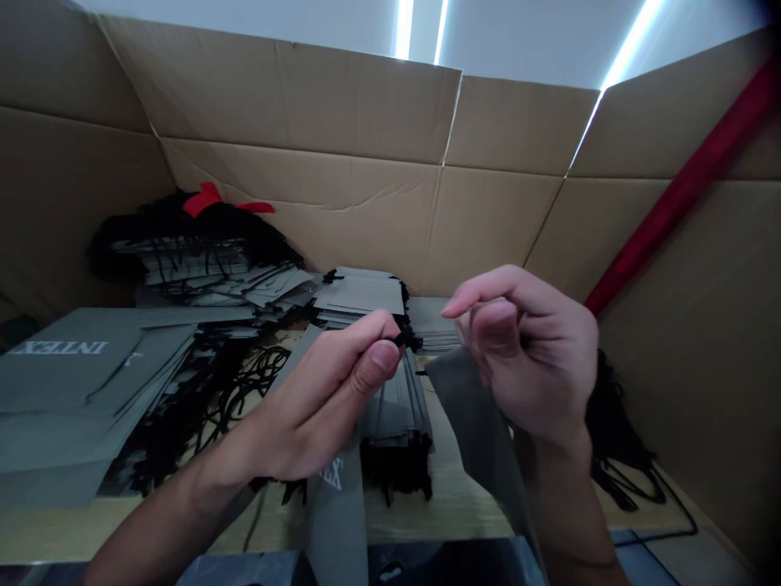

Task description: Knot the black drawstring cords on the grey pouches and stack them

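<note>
Head view. Left hand (317, 399) is closed in a pinch, thumb and forefinger gripping the knotted end of a black cord (407, 335). Right hand (528, 358) is curled almost shut against the upper edge of a grey paper bag (482, 431), which hangs between both hands above the wooden tabletop (451, 496). In my judgement the bag is light, thin and easily creased; the cord is soft and limp, best held at its knot. Flat grey bags (67, 382) printed INTEX lie stacked at left. Loose black cords (244, 382) sprawl beside them. Cardboard walls (342, 163) enclose the bench; a further bag stack (366, 297) sits behind.
</note>
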Demonstrator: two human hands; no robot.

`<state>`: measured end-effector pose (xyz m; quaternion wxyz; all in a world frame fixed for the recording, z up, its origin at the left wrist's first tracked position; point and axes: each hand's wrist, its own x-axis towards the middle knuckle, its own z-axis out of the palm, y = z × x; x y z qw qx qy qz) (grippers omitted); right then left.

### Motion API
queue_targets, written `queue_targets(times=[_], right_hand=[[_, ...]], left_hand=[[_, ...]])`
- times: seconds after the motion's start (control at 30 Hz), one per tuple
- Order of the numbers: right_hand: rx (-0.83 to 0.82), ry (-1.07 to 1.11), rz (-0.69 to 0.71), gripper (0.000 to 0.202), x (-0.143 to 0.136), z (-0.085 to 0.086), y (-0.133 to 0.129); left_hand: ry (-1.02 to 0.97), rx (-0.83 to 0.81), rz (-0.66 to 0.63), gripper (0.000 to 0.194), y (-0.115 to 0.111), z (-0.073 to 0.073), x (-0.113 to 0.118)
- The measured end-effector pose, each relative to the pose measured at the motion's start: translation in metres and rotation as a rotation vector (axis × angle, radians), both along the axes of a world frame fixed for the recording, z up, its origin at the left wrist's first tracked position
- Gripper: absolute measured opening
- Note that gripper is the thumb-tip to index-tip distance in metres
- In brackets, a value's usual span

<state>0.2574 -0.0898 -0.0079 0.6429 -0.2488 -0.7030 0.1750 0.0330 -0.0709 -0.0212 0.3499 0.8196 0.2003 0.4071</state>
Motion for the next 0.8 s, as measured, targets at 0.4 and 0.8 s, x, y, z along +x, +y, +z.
queue_targets(times=[0.4, 0.8], right_hand=[[-0.029, -0.189, 0.129, 0.022, 0.005, 0.001, 0.008], [0.140, -0.084, 0.080, 0.018, -0.007, -0.011, 0.024]], left_hand=[[-0.018, 0.155, -0.052, 0.024, 0.008, -0.003, 0.006], [-0.099, 0.205, 0.043, 0.031, 0.005, -0.001, 0.011]])
